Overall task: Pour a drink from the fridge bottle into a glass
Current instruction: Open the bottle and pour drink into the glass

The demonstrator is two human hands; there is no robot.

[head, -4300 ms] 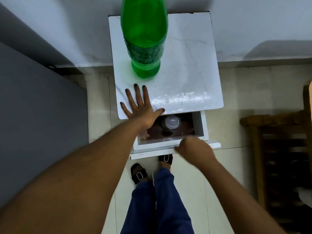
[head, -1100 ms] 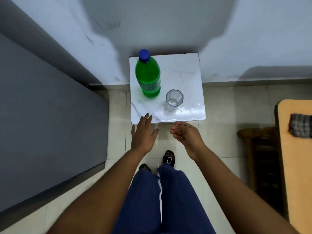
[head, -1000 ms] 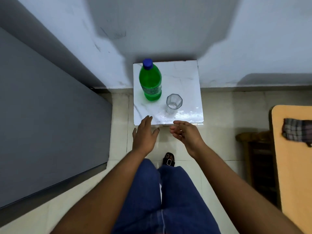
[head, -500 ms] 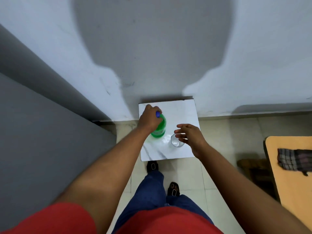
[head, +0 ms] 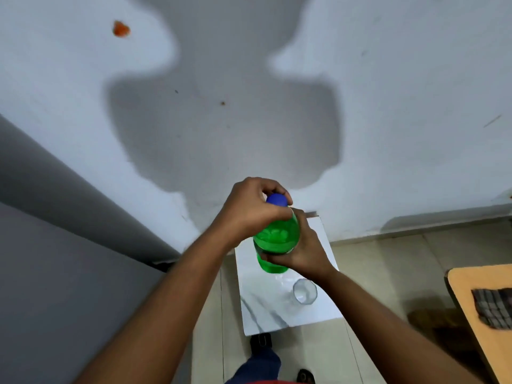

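Note:
A green plastic bottle (head: pixel 277 236) with a blue cap (head: pixel 276 200) is held upright above the white marble-top stand (head: pixel 266 309). My left hand (head: pixel 249 209) is closed around the bottle's neck and cap from the left. My right hand (head: pixel 302 250) wraps the bottle's body from the right and below. An empty clear faceted glass (head: pixel 304 291) stands on the stand's top, to the right of the bottle's base and under my right forearm.
A grey fridge side (head: pixel 55 245) fills the left. A pale wall (head: pixel 388 106) rises behind the stand. At the right edge sits an orange table (head: pixel 482 314) with a checked cloth (head: pixel 493 307) and a dark wooden chair below it. My feet stand on the tiled floor.
My right hand has left the glass and taken the bottle's body. My left hand stays at the cap, and the bottle has come up off the stand. The view tilted upward.

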